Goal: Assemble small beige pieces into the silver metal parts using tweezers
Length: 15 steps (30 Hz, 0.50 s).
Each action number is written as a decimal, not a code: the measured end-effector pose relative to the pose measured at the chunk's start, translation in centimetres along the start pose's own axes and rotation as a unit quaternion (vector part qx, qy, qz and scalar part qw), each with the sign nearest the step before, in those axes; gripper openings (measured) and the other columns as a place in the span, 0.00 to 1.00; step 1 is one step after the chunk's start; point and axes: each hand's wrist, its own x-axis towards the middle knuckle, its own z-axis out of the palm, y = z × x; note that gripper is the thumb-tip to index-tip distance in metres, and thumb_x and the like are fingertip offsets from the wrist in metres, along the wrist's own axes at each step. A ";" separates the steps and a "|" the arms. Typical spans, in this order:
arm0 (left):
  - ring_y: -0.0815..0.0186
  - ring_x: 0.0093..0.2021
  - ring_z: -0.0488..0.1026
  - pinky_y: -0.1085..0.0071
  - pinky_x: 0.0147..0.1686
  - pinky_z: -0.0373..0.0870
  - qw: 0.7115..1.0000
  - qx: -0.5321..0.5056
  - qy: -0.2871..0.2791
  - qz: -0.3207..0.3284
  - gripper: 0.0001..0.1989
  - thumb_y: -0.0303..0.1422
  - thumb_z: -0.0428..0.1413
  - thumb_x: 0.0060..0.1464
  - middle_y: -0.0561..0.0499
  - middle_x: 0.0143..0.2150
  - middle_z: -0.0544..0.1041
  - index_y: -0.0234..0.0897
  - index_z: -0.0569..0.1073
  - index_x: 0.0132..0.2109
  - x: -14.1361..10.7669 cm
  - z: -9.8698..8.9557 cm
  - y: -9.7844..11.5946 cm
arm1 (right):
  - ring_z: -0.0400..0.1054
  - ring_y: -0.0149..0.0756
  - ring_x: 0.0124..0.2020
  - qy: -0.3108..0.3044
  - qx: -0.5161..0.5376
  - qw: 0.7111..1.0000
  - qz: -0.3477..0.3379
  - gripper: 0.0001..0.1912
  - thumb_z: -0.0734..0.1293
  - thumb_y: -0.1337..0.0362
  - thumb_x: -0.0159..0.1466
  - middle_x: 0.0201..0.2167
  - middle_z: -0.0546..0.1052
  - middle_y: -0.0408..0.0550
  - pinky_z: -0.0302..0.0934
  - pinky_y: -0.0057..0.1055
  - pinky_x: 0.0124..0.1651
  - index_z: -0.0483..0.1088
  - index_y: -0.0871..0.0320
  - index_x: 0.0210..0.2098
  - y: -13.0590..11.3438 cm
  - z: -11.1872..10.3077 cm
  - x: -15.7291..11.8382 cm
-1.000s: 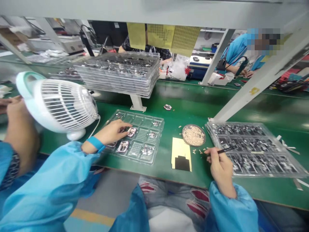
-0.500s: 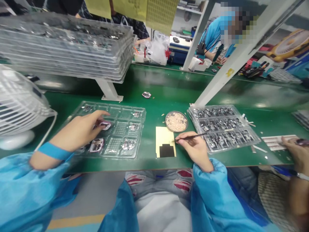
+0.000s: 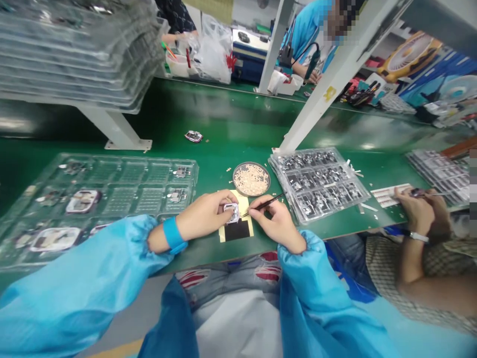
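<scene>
My left hand (image 3: 211, 213) grips a small rounded device housing (image 3: 231, 212) with a pale purple rim, held over the yellow paper (image 3: 244, 203). My right hand (image 3: 274, 221) pinches dark tweezers (image 3: 266, 204), their tip close to the housing's right side; whether they touch, I cannot tell. A black patch (image 3: 237, 229) lies on the paper's lower part. Just behind it stands a round dish (image 3: 251, 179) of small beige and dark pieces. To the left, the clear compartment tray (image 3: 122, 194) holds several boards and similar housings, partly hidden by my left arm.
A stacked tray of metallic parts (image 3: 320, 184) lies right of the dish. Another housing (image 3: 194, 136) rests at the back. White posts (image 3: 115, 130) rise from the bench, and piled trays (image 3: 74, 64) stand on the shelf. A co-worker's hands (image 3: 417, 209) work at far right.
My left hand has moved right from the compartment tray to the yellow paper, carrying the housing. The tweezers now sit beside it. The whole view has shifted.
</scene>
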 end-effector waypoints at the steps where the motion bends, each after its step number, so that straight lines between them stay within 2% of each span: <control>1: 0.61 0.32 0.76 0.70 0.32 0.70 1.000 0.006 0.008 0.003 0.10 0.34 0.56 0.55 0.53 0.32 0.79 0.41 0.75 0.46 -0.1 0.1 -0.3 | 0.73 0.35 0.38 -0.002 0.000 1.000 -0.004 0.06 0.70 0.61 0.66 0.37 0.78 0.47 0.66 0.30 0.40 0.73 0.57 0.39 0.0 0.0 0.0; 6: 0.62 0.31 0.75 0.70 0.31 0.68 0.999 0.031 0.000 0.010 0.11 0.38 0.54 0.60 0.54 0.33 0.79 0.43 0.74 0.48 -0.6 0.0 -0.7 | 0.73 0.35 0.37 0.001 0.007 1.000 -0.015 0.06 0.70 0.61 0.66 0.36 0.79 0.47 0.67 0.31 0.40 0.73 0.57 0.38 0.1 0.0 -0.1; 10: 0.62 0.32 0.76 0.70 0.32 0.69 1.000 0.025 -0.005 0.005 0.12 0.38 0.54 0.60 0.53 0.35 0.80 0.43 0.74 0.49 -0.6 0.0 -0.6 | 0.75 0.36 0.38 0.017 0.094 0.995 -0.019 0.06 0.70 0.61 0.66 0.35 0.78 0.48 0.70 0.34 0.43 0.71 0.57 0.38 -0.1 0.1 -0.2; 12: 0.62 0.35 0.77 0.70 0.35 0.70 1.000 0.009 -0.003 0.001 0.12 0.38 0.54 0.59 0.52 0.38 0.81 0.43 0.74 0.49 -0.6 0.0 -0.5 | 0.75 0.37 0.39 0.051 0.134 0.988 -0.050 0.05 0.70 0.63 0.66 0.35 0.78 0.47 0.71 0.36 0.45 0.70 0.56 0.38 -0.4 0.2 -0.2; 15: 0.62 0.34 0.77 0.70 0.35 0.71 1.000 -0.011 -0.001 -0.009 0.12 0.39 0.55 0.59 0.52 0.38 0.81 0.42 0.75 0.48 -0.5 0.2 -0.4 | 0.76 0.38 0.41 0.094 0.121 0.982 -0.111 0.05 0.71 0.66 0.65 0.36 0.79 0.48 0.71 0.40 0.48 0.71 0.55 0.39 -1.0 0.4 0.0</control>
